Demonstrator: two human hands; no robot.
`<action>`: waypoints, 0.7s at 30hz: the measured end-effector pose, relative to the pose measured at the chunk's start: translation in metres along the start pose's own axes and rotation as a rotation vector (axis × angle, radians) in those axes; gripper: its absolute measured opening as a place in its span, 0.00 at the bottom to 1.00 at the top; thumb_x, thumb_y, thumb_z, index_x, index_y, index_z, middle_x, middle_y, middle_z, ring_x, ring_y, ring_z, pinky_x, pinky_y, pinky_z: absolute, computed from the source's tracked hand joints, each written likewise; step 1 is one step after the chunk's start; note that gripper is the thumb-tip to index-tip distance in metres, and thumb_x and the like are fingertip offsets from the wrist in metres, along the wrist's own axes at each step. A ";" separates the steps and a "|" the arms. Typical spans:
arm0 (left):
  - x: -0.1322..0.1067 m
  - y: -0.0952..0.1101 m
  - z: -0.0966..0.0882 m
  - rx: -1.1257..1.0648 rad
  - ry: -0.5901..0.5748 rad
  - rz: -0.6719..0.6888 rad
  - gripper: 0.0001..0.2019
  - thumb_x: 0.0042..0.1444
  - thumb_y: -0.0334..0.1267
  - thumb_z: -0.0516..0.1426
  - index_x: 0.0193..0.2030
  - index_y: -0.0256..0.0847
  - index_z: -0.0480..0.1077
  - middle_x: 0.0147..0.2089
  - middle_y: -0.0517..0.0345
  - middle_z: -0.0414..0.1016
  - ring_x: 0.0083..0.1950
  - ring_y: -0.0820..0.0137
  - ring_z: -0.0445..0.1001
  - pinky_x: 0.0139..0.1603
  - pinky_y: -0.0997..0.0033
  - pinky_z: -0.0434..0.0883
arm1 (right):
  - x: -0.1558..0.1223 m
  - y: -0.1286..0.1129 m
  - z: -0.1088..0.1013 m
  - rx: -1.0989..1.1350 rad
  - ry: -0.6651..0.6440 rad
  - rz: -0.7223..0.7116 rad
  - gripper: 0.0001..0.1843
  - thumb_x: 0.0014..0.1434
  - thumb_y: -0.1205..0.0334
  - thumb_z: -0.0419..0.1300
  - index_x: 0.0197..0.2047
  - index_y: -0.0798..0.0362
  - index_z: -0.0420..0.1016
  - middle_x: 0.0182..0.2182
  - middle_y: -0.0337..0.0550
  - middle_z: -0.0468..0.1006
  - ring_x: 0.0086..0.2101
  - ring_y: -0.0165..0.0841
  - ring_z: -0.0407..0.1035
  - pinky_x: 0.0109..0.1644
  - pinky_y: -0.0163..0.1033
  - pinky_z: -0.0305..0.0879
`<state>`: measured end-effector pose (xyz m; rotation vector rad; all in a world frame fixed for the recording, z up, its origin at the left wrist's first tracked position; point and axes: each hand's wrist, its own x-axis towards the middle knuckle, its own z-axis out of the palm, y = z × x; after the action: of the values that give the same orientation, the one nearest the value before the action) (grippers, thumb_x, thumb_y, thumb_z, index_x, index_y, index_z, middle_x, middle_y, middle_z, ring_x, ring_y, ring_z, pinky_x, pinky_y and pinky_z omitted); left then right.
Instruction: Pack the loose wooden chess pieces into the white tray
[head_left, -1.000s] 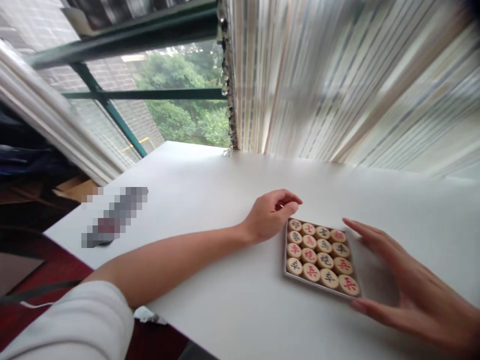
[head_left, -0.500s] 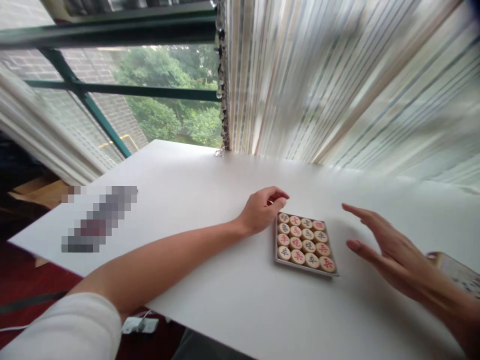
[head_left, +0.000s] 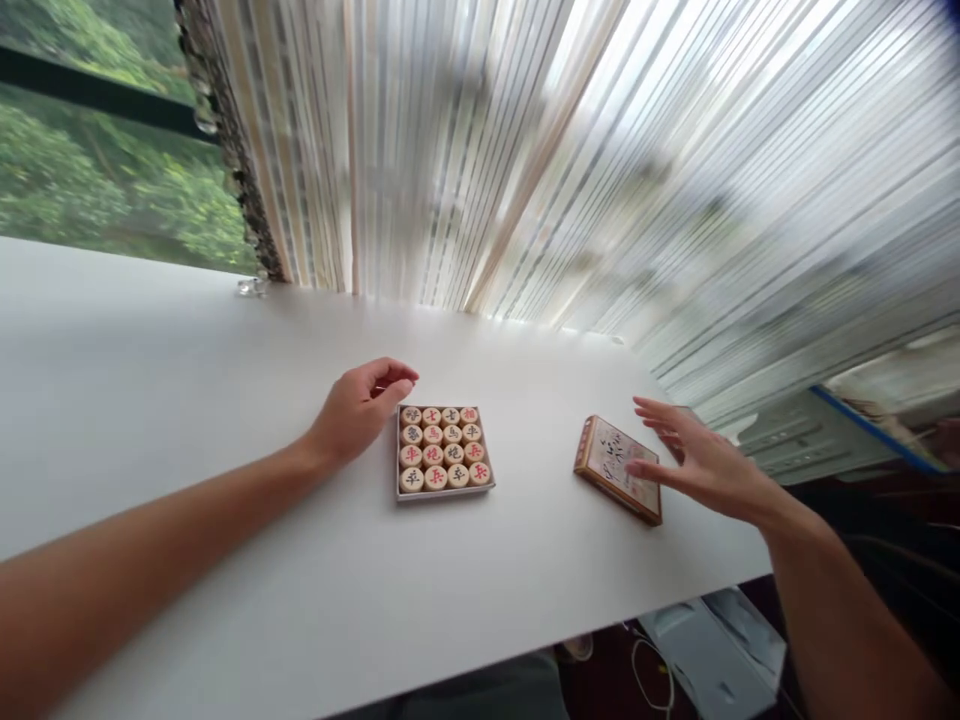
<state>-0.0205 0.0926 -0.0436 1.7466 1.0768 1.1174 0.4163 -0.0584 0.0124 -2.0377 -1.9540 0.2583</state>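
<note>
Chinese chess pieces, round and wooden with red and black characters, sit in rows in a shallow tray on the white table. My left hand rests at the tray's upper left corner. Its fingers are loosely curled, with a gap to the thumb and nothing held. Over at the right lies a flat box with brown edges and dark writing on its pale top. My right hand reaches over the box's right side, fingers and thumb spread. Whether the thumb touches the box I cannot tell.
A striped string curtain hangs along the table's back edge, with a window at the left. A clear glass bead lies by the curtain. Below the front edge are a pale container and a white cable.
The view has swung right, so the whole flat box shows. My right hand has moved away from the tray to the box. My left hand stays beside the tray.
</note>
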 end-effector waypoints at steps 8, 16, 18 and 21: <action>0.002 -0.005 0.001 -0.017 0.033 0.019 0.14 0.61 0.46 0.60 0.44 0.38 0.80 0.42 0.52 0.84 0.43 0.62 0.79 0.47 0.65 0.72 | -0.011 0.006 0.024 -0.142 -0.175 0.022 0.66 0.50 0.35 0.73 0.79 0.60 0.51 0.72 0.69 0.63 0.71 0.62 0.59 0.76 0.64 0.55; -0.002 -0.002 0.001 -0.036 0.011 0.027 0.13 0.62 0.45 0.61 0.44 0.38 0.80 0.42 0.53 0.83 0.43 0.64 0.79 0.46 0.66 0.72 | 0.003 -0.035 0.037 -0.139 -0.108 -0.138 0.59 0.55 0.39 0.72 0.79 0.52 0.52 0.65 0.61 0.69 0.64 0.59 0.66 0.69 0.64 0.65; -0.005 0.004 0.000 -0.042 0.010 0.034 0.13 0.62 0.45 0.61 0.45 0.38 0.80 0.41 0.54 0.83 0.43 0.65 0.79 0.46 0.66 0.72 | 0.007 -0.059 0.038 -0.110 -0.067 -0.193 0.57 0.56 0.39 0.72 0.79 0.50 0.51 0.64 0.61 0.68 0.63 0.58 0.67 0.69 0.64 0.66; -0.010 0.018 -0.002 -0.071 0.000 0.060 0.13 0.63 0.45 0.60 0.44 0.37 0.79 0.36 0.57 0.80 0.39 0.67 0.76 0.43 0.68 0.70 | 0.019 -0.097 0.040 -0.039 0.016 -0.247 0.57 0.57 0.36 0.70 0.79 0.47 0.49 0.65 0.61 0.67 0.63 0.58 0.68 0.68 0.65 0.66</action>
<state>-0.0210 0.0773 -0.0290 1.7329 0.9785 1.1787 0.3131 -0.0331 0.0095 -1.7903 -2.1890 0.1477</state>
